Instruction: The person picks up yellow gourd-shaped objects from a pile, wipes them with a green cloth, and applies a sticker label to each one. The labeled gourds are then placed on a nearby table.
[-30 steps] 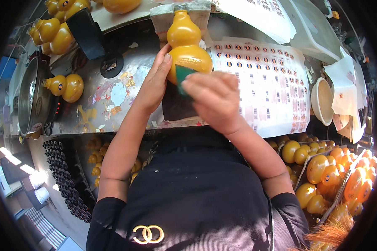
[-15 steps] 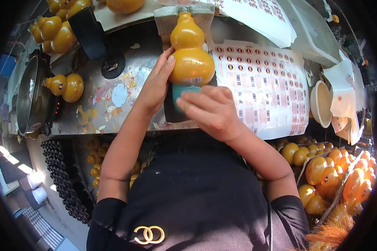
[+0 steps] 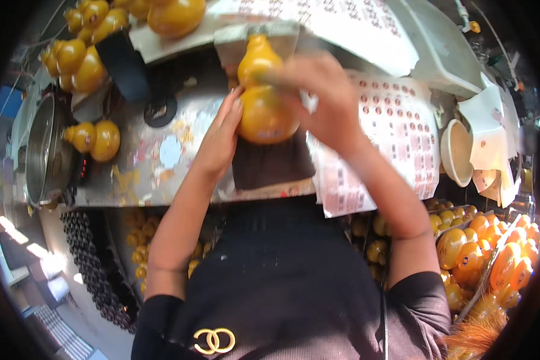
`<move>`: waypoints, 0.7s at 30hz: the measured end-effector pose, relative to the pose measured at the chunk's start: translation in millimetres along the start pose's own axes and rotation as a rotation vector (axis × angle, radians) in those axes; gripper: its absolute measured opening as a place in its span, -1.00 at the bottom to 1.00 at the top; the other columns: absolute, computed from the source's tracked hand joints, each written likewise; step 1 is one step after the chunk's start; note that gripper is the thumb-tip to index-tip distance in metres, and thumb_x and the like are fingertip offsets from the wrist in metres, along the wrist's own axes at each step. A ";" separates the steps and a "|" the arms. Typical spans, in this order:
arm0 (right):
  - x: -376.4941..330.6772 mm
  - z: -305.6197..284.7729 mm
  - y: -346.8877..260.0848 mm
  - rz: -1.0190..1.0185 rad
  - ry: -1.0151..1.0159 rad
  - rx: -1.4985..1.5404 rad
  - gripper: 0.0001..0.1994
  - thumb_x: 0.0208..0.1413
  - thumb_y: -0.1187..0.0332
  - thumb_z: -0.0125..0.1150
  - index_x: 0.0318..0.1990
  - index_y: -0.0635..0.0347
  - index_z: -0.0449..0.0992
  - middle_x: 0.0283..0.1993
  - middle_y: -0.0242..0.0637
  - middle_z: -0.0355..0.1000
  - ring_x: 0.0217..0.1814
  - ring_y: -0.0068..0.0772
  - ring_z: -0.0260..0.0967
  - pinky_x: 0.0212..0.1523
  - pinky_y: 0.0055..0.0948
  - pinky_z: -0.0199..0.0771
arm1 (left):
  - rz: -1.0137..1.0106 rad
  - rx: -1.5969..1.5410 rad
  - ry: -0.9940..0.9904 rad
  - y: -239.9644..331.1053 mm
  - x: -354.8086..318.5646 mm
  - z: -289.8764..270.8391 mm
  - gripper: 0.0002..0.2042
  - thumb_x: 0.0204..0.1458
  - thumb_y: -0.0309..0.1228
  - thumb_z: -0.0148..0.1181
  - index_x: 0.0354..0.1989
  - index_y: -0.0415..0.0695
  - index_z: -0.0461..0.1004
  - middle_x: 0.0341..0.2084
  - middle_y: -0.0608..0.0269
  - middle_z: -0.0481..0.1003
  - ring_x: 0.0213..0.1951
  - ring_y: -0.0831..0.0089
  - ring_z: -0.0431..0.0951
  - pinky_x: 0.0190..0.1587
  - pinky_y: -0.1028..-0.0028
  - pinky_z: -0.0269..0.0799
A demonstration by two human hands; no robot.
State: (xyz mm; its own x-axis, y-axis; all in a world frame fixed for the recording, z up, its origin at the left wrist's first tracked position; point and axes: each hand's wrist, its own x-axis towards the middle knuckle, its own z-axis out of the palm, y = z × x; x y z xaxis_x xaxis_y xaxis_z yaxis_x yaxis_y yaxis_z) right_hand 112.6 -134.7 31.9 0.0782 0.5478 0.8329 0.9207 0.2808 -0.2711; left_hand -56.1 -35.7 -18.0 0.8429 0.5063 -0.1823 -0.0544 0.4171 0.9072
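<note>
A yellow gourd-shaped bottle (image 3: 267, 117) lies on a dark pad (image 3: 273, 168), its neck pointing away from me at a pale padded block (image 3: 228, 37). My left hand (image 3: 219, 138) is closed against the bottle's left side, with fingers along its wide lower bulb. Over the bottle's right side and waist, my right hand (image 3: 324, 99) is smeared by motion, its fingers bent. A dark blurred shape shows at those fingertips, too smeared to name. Beside the bottle on the right lie sheets of printed stickers (image 3: 396, 132).
Another gourd bottle (image 3: 105, 141) lies at left, near a round metal pan (image 3: 42, 150) and a black stand (image 3: 161, 113). More bottles cluster at the far left. At right are a pale bowl (image 3: 458, 153), a translucent bin (image 3: 444, 54) and crates of bottles (image 3: 483, 246) below the table.
My right hand has moved up from the bottle's base, where it held a teal piece, to the bottle's waist. The bottle has shifted slightly nearer; its small bulb is now partly covered.
</note>
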 end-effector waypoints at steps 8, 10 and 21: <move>-78.6 -38.1 -43.4 0.450 -0.258 0.423 -0.75 -0.03 0.49 0.24 -0.14 0.09 0.52 -0.20 -0.39 0.44 -0.17 -0.43 0.39 -0.18 -0.47 0.36 | 0.205 0.383 -0.123 -8.7 1.3 -19.9 -0.17 0.07 -0.30 0.22 0.42 -0.10 -0.21 0.33 0.18 0.03 0.34 0.34 0.09 0.32 0.32 0.04; -82.7 -47.3 -39.7 1.079 -0.076 0.780 -0.87 0.13 0.43 0.17 -0.18 0.19 0.51 -0.18 -0.33 0.44 -0.13 -0.50 0.38 -0.07 -0.44 0.38 | 0.256 0.649 -0.096 -2.9 -6.1 -10.4 0.14 -0.32 -0.42 0.52 0.42 -0.13 -0.22 0.34 0.02 0.03 0.34 0.22 0.09 0.31 0.30 0.05; -12.1 -80.8 132.3 0.617 -0.109 -0.144 -0.70 0.15 0.29 -0.04 -0.05 0.14 0.52 -0.05 -0.09 0.46 -0.01 -0.01 0.40 0.01 -0.21 0.39 | 0.880 1.385 0.143 -13.0 -10.8 2.4 -0.05 -0.37 -0.41 0.54 0.29 -0.16 0.10 0.15 0.01 0.17 0.20 0.07 0.21 0.24 0.23 0.14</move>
State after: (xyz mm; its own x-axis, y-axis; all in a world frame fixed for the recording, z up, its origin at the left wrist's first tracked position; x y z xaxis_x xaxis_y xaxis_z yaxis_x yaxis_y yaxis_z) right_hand 264.4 -167.9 25.0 0.5778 0.6536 0.4889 0.7616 -0.2162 -0.6110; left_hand -63.1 -48.4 -26.9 0.7565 0.3022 0.5799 0.0970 -0.9288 0.3576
